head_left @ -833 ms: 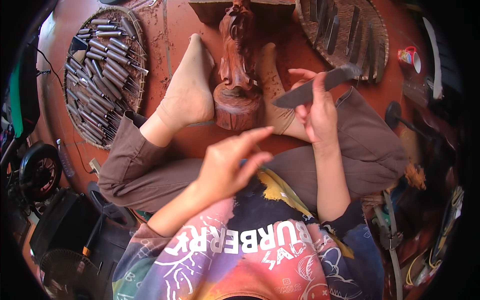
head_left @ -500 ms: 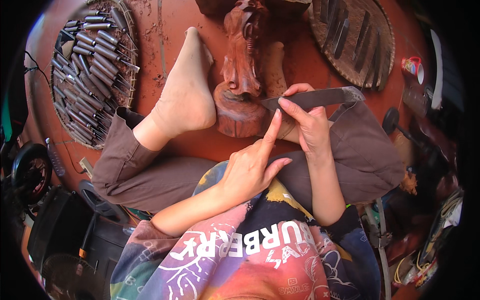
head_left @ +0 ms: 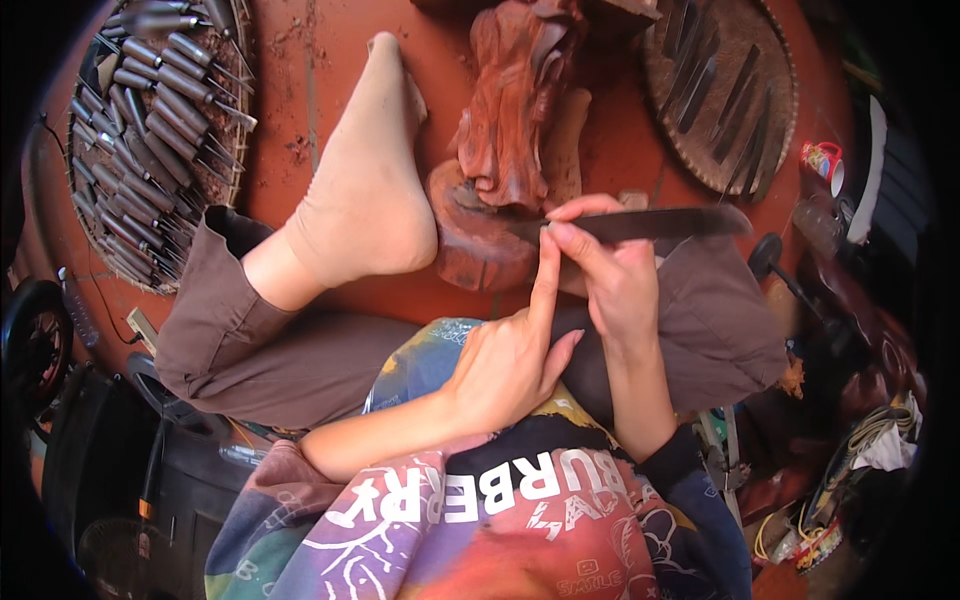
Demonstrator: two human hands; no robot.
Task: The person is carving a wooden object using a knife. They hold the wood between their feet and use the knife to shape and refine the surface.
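Here the right hand (head_left: 615,285) has its grip closed round a dark flat file (head_left: 650,224) lying left-right, its tip toward the wooden carving (head_left: 505,150).

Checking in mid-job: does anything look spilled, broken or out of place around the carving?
Nothing stands out. The carving is steadied between the feet, the right hand holds the chisel on it, left hand fingertip guiding; spare tools lie in both trays.

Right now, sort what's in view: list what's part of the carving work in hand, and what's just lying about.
In hand:
- right hand gripping the long dark chisel
- left hand, forefinger steadying the blade
- reddish wood carving, braced by the foot

Lying about:
- round basket of handled tools, left
- round tray of dark blades, right
- small colourful cup
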